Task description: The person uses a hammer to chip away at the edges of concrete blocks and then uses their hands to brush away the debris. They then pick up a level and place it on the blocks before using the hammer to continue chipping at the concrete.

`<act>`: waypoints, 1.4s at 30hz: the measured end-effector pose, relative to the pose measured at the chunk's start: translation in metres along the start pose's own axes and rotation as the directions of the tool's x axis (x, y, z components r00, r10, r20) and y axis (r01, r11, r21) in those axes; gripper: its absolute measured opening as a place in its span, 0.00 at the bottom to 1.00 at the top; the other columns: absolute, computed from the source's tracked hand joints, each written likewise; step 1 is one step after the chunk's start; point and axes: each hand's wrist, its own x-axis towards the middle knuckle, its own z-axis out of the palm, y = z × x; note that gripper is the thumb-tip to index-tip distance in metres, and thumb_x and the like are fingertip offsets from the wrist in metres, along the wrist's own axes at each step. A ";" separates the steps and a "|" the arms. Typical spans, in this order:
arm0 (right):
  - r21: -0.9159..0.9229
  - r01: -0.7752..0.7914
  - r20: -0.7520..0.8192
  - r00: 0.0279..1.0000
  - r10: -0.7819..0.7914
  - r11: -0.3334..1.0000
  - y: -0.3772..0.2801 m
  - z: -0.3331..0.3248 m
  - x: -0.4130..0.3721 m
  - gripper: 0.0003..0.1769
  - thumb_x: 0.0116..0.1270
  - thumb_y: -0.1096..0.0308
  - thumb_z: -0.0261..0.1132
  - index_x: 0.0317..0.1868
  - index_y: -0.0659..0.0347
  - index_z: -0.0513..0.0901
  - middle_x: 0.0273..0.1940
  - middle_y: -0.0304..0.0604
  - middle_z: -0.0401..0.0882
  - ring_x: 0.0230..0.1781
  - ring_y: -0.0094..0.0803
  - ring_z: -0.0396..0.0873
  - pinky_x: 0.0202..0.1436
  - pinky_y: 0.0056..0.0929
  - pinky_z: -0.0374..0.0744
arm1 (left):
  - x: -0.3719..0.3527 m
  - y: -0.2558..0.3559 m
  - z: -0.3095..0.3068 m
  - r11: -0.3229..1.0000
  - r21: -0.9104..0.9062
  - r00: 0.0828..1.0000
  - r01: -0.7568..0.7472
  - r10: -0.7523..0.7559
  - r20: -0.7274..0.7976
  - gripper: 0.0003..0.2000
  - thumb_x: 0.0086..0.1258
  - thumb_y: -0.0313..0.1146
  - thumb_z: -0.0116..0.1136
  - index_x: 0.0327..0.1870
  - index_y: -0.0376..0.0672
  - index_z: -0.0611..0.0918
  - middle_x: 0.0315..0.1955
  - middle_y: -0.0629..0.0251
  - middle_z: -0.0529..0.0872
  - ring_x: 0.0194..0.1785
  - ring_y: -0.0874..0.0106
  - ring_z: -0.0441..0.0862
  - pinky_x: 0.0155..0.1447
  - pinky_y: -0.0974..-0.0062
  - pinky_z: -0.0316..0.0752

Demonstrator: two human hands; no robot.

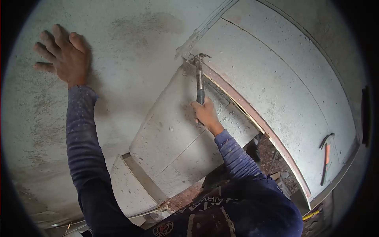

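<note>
My left hand (67, 55) lies spread against the grey, dusty wall (130, 79) at the upper left, fingers apart. In the middle, my right hand (207, 114) is wrapped around the dark grip of a claw hammer (199, 79). The hammer points up and away from me, its metal head at the corner where the wall, the lower board and a reddish edge strip (237, 98) come together. Below the hammer spreads a grey, speckled board (177, 130) with a straight seam.
A second hammer (327, 158) with an orange and green handle lies on the large pale panel (292, 102) at right. An opening between the boards shows rubble-strewn ground (276, 158) below. A narrow wooden strip (144, 177) crosses the lower left boards.
</note>
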 end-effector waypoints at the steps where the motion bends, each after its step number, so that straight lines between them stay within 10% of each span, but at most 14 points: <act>1: -0.025 -0.001 0.005 1.000 0.002 1.000 -0.004 -0.011 -0.011 0.10 0.67 0.72 0.63 0.45 0.66 0.73 0.23 0.36 0.69 0.13 0.23 0.69 0.13 0.27 0.70 | 0.000 0.001 0.001 1.000 0.008 1.000 0.024 -0.024 0.005 0.31 0.79 0.56 0.32 0.78 0.53 0.62 0.80 0.52 0.52 0.83 0.43 0.35 0.74 0.25 0.22; 8: -0.231 0.009 0.155 0.988 0.027 0.973 -0.079 -0.081 -0.079 0.09 0.68 0.70 0.66 0.42 0.63 0.74 0.19 0.32 0.70 0.15 0.19 0.71 0.16 0.24 0.67 | 0.008 0.017 -0.015 0.999 -0.008 0.997 0.047 -0.047 -0.065 0.30 0.79 0.58 0.41 0.76 0.54 0.67 0.78 0.60 0.60 0.83 0.52 0.45 0.79 0.32 0.30; 10: -0.364 0.137 0.091 0.990 -0.111 0.921 -0.106 -0.103 -0.089 0.10 0.68 0.68 0.67 0.41 0.63 0.75 0.21 0.32 0.71 0.16 0.19 0.71 0.19 0.24 0.68 | 0.008 0.025 -0.035 0.929 -0.035 0.829 0.368 -0.311 0.464 0.28 0.77 0.36 0.42 0.78 0.40 0.61 0.80 0.54 0.53 0.84 0.56 0.43 0.84 0.50 0.35; 11: -0.500 0.188 0.050 0.981 -0.188 0.845 -0.117 -0.116 -0.090 0.11 0.68 0.67 0.67 0.41 0.63 0.76 0.21 0.34 0.71 0.18 0.21 0.71 0.22 0.25 0.69 | -0.002 0.008 -0.003 0.963 0.271 1.000 0.003 0.000 -0.011 0.27 0.78 0.36 0.41 0.78 0.43 0.62 0.82 0.58 0.49 0.85 0.56 0.37 0.82 0.43 0.26; 13: -0.742 0.266 0.048 0.937 -0.346 0.616 -0.136 -0.150 -0.092 0.13 0.67 0.65 0.68 0.42 0.65 0.76 0.22 0.38 0.70 0.21 0.27 0.71 0.26 0.30 0.71 | -0.003 0.003 -0.001 0.975 0.219 0.999 -0.031 0.039 -0.032 0.28 0.77 0.36 0.42 0.78 0.42 0.62 0.82 0.57 0.48 0.85 0.55 0.37 0.82 0.43 0.26; 17: -0.960 0.211 0.104 0.878 -0.468 0.183 -0.166 -0.205 -0.096 0.15 0.62 0.66 0.69 0.40 0.67 0.75 0.23 0.51 0.73 0.22 0.42 0.73 0.31 0.41 0.73 | -0.003 0.010 -0.014 0.989 0.122 0.988 0.084 -0.098 0.116 0.29 0.78 0.41 0.44 0.77 0.40 0.62 0.82 0.54 0.47 0.85 0.54 0.36 0.82 0.42 0.27; 21: -0.989 0.126 0.074 0.880 -0.469 0.080 -0.162 -0.238 -0.115 0.17 0.59 0.65 0.70 0.40 0.68 0.77 0.29 0.57 0.78 0.28 0.55 0.79 0.34 0.47 0.75 | -0.047 0.040 -0.049 0.949 -0.218 0.858 0.227 -0.089 0.506 0.36 0.74 0.46 0.54 0.79 0.42 0.59 0.82 0.55 0.46 0.84 0.53 0.36 0.81 0.38 0.30; 23: -0.991 0.129 0.101 0.862 -0.496 0.022 -0.148 -0.259 -0.119 0.18 0.59 0.64 0.71 0.41 0.68 0.77 0.31 0.58 0.79 0.30 0.55 0.79 0.36 0.48 0.75 | -0.110 0.096 -0.083 0.904 -0.330 0.910 0.270 -0.127 0.395 0.22 0.75 0.44 0.56 0.66 0.47 0.75 0.76 0.57 0.64 0.82 0.61 0.53 0.83 0.46 0.42; 26: -0.999 0.036 0.029 0.886 -0.462 0.008 -0.139 -0.265 -0.134 0.20 0.58 0.63 0.71 0.46 0.68 0.80 0.41 0.60 0.79 0.42 0.56 0.79 0.46 0.51 0.76 | -0.228 0.191 -0.170 0.610 -0.458 0.689 0.647 -0.211 0.693 0.21 0.73 0.41 0.58 0.59 0.34 0.79 0.77 0.49 0.61 0.81 0.53 0.53 0.83 0.43 0.42; 32: -0.977 -0.076 0.038 0.854 -0.519 -0.198 -0.116 -0.269 -0.142 0.28 0.63 0.57 0.70 0.59 0.63 0.78 0.58 0.56 0.74 0.62 0.56 0.70 0.63 0.57 0.69 | -0.405 0.301 -0.368 0.330 -0.059 0.173 0.942 -0.326 0.929 0.26 0.66 0.36 0.64 0.64 0.38 0.74 0.72 0.53 0.66 0.80 0.47 0.53 0.79 0.37 0.46; 42: -0.948 -0.171 0.022 0.805 -0.593 -0.268 -0.103 -0.271 -0.135 0.31 0.69 0.49 0.64 0.65 0.58 0.75 0.63 0.55 0.72 0.67 0.55 0.66 0.68 0.58 0.66 | -0.475 0.300 -0.435 0.350 0.117 0.066 0.929 -0.470 0.880 0.30 0.67 0.35 0.64 0.72 0.45 0.72 0.77 0.57 0.64 0.82 0.49 0.51 0.81 0.45 0.46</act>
